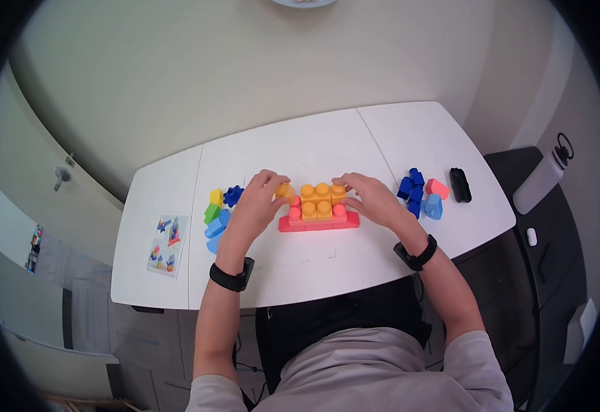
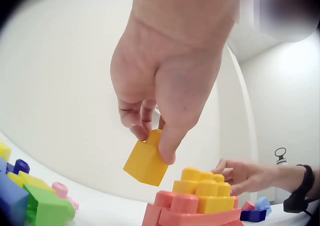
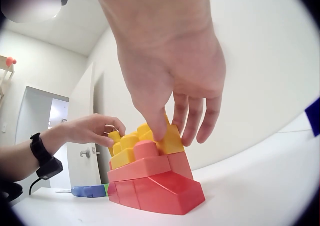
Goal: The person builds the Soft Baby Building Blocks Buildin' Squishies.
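Note:
A stack of building blocks stands on the white table (image 1: 300,264), with a long red base (image 1: 318,225), a red layer above it and several yellow blocks (image 1: 316,211) on top. Between thumb and fingers, my left hand (image 1: 250,208) pinches a single yellow block (image 2: 145,163). In the left wrist view that block is held up beside the stack's left end, tilted. My right hand (image 1: 377,200) is at the stack's right end. Its thumb and fingers grip a yellow block (image 3: 172,142) at the top there.
Left of the stack lie yellow, green (image 1: 212,213) and blue blocks, beside a picture sheet (image 1: 167,246). On the right are dark blue blocks (image 1: 415,192), a red block (image 1: 437,188), a light blue block (image 1: 434,207) and a black case (image 1: 460,185). A white bottle (image 1: 540,182) stands beyond the table.

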A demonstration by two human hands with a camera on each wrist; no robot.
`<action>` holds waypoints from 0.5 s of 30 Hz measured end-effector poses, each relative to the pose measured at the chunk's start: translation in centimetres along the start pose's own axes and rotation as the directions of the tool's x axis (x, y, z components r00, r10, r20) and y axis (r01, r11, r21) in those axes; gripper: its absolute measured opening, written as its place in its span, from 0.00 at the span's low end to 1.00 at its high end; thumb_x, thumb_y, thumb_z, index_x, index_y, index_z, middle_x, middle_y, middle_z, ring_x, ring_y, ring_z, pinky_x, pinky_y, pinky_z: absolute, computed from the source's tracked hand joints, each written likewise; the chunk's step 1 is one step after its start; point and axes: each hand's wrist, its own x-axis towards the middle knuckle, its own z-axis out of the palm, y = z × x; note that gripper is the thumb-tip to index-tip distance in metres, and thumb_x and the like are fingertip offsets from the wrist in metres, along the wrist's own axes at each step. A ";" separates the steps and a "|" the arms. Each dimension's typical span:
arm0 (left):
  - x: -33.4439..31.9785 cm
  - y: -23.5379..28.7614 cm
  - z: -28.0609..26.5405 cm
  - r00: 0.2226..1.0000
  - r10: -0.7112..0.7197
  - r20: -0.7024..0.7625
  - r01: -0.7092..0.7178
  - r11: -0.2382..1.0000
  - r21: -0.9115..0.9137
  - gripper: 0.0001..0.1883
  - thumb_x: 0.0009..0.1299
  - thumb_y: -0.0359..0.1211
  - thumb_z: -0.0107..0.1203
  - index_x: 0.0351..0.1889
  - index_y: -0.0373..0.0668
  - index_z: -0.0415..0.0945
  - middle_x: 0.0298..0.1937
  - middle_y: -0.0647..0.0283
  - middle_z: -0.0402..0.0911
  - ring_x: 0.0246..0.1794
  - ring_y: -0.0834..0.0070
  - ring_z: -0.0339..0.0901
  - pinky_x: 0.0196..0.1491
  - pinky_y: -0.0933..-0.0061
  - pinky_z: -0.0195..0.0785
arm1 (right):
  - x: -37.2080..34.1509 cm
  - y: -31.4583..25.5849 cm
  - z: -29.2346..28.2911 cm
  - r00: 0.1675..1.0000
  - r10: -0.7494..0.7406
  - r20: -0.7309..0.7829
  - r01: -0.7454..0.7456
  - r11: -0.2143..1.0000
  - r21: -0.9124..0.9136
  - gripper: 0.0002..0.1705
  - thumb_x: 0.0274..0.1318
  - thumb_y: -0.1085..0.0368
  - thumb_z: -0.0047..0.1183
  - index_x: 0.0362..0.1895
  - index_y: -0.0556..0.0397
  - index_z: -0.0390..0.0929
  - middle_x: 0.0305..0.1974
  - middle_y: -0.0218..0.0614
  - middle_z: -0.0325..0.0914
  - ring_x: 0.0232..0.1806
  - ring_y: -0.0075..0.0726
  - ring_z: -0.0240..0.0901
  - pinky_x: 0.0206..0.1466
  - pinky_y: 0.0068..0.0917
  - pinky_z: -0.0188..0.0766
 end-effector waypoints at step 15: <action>0.3 -0.5 1.9 0.997 -0.042 0.070 0.051 0.989 -0.139 0.15 0.74 0.28 0.61 0.59 0.42 0.78 0.53 0.54 0.86 0.56 0.60 0.83 0.54 0.63 0.79 | 0.0 0.3 0.4 1.000 0.000 -0.010 0.000 1.000 0.027 0.27 0.60 0.72 0.64 0.64 0.51 0.77 0.54 0.41 0.83 0.51 0.45 0.83 0.53 0.38 0.81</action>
